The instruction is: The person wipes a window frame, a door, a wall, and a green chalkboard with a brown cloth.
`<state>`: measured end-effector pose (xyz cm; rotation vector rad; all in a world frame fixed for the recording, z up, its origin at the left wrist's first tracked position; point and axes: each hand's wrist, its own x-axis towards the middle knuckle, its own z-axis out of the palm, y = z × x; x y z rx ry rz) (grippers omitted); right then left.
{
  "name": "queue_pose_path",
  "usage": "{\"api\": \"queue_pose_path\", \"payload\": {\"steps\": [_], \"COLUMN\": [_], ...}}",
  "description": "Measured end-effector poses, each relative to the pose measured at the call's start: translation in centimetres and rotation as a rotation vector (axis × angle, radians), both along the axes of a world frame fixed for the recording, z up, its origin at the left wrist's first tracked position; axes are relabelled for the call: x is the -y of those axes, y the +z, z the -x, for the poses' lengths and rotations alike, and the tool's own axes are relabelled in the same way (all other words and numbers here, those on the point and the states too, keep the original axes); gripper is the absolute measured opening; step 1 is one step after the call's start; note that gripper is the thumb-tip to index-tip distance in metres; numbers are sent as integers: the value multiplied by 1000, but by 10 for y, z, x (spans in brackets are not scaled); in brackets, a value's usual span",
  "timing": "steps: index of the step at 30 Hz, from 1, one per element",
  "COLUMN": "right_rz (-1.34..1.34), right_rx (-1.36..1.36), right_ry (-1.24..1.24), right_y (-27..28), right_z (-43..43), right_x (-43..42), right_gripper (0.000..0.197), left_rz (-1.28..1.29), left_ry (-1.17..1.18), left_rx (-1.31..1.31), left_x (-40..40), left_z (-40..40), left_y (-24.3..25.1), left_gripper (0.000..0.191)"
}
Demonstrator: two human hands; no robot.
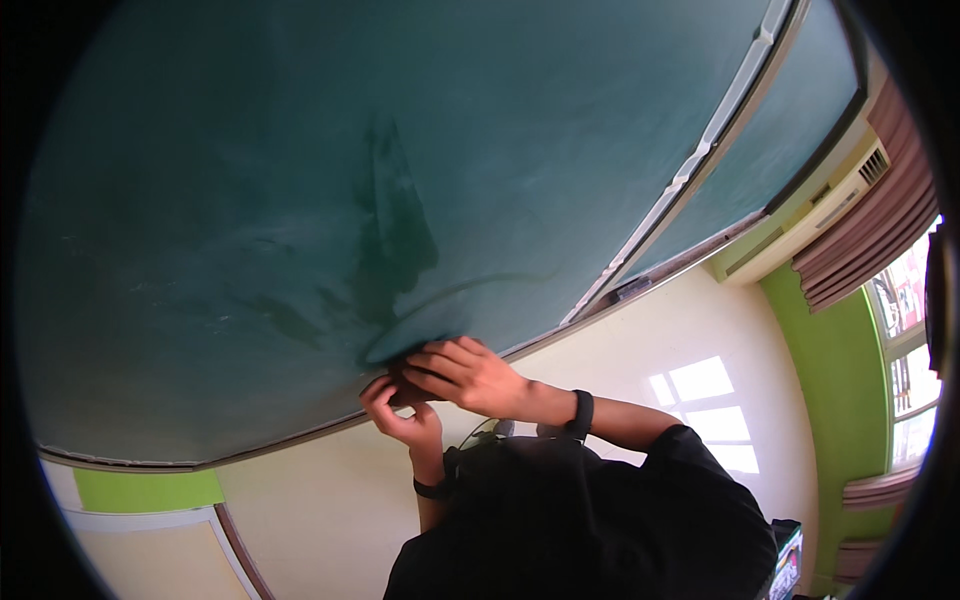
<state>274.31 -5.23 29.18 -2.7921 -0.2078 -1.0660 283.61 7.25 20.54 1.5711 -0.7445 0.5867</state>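
A green chalkboard (225, 97) fills the upper part of the view before me. My right hand (472, 379) is at its lower edge with the fingers bent, knuckles up. Just below and to the left, my left hand (405, 420) curls upward, its thumb and fingers bent towards the right hand. Between them is a dark, shadowed area; whether an object lies there is hidden. Above the hands, a darker, wet-looking patch (390, 232) marks the board, and a thin curved streak (480, 283) runs off to the right. Faint chalk marks show at the left.
A pale upright rail (697, 150) divides the board from another panel (780, 127). A dark block, perhaps a board eraser (631, 289), rests on the lower ledge (697, 251). An air conditioner (810, 214), curtains (862, 240) and a window (911, 337) are at the right.
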Motion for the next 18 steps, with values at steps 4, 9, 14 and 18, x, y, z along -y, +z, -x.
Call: {"api": "queue_pose_path", "payload": {"steps": [4,9,14,18], "right_rz": [-48,-176,-290,-267], "right_rx": [4,167,117,-28], "right_ry": [-139,-335,-247,-138], "right_y": [6,-40,-71,-90], "right_z": [39,54,38,25], "right_x": [23,36,20,11], "right_gripper": [43,56,55,58], "left_rz": [-40,-210,-332,-373], "left_ry": [-185,-378,-317,-273], "left_rx": [129,164,193,117], "left_x": [26,41,24,-2], "left_z": [13,19,6,-9], "left_y": [23,37,19,-7], "left_gripper": [31,35,37,39]}}
